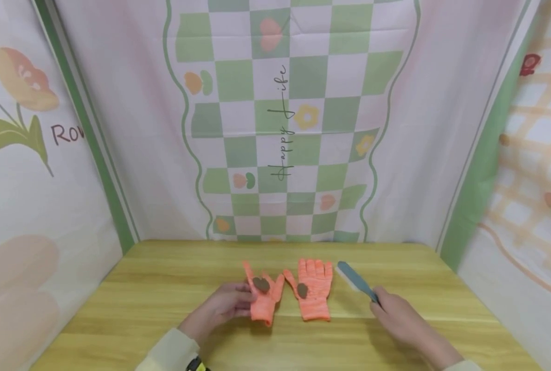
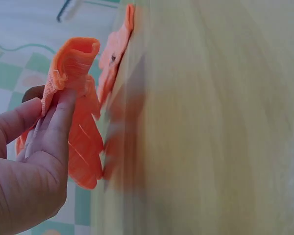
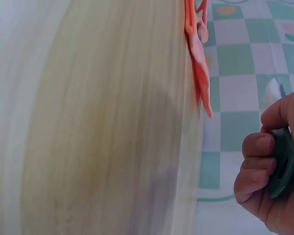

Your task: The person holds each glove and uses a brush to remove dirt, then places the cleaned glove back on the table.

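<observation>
Two orange knitted gloves lie side by side in the head view, each with a dark brown patch. My left hand (image 1: 226, 305) pinches the cuff side of the left glove (image 1: 262, 309), whose edge is lifted off the table in the left wrist view. The right glove (image 1: 318, 296) rests flat, its fingers pointing away from me. In my right hand (image 1: 399, 315) is a brush (image 1: 356, 277) with a blue-green handle and white bristles. My right fingers curl round its handle (image 3: 283, 169), and the brush is held above the table, apart from both gloves.
The wood-grain table (image 1: 164, 273) carries the gloves. Behind it hangs a green-and-white checked cloth (image 1: 275, 118) with lettering. Printed fabric walls stand on the left (image 1: 20, 206) and right (image 1: 526, 216). A dark band with yellow (image 1: 196, 364) sits at my left cuff.
</observation>
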### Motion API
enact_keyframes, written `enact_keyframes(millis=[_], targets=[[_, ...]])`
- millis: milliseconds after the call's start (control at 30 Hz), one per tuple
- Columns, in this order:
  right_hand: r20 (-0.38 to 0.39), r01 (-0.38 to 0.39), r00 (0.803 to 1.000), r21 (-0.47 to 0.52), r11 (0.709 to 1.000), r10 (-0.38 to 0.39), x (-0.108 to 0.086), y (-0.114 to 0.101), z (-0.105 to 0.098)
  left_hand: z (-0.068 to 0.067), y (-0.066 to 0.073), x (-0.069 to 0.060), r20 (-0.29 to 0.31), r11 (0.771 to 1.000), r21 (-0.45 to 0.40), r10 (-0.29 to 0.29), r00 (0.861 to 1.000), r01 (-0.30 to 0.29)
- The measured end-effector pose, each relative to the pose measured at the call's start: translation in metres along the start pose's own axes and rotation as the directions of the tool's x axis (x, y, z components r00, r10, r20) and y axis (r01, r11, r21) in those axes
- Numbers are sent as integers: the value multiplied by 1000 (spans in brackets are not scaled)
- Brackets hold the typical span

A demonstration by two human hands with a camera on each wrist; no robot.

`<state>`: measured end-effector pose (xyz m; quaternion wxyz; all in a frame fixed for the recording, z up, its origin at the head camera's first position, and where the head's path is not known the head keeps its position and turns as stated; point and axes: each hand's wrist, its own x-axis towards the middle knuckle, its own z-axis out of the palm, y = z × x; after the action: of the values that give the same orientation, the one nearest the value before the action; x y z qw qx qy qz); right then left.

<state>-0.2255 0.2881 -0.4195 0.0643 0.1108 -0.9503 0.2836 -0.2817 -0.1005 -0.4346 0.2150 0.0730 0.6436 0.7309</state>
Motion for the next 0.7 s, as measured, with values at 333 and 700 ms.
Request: enact_keyframes(millis=[333, 700], targets=[[40, 146, 988, 99, 984, -151, 7, -33, 9, 16, 5, -7, 26, 999, -11, 46, 999, -46], [124, 220, 962, 182, 958, -245, 13, -67, 22, 28, 11, -12, 29, 997, -13, 76, 997, -76]])
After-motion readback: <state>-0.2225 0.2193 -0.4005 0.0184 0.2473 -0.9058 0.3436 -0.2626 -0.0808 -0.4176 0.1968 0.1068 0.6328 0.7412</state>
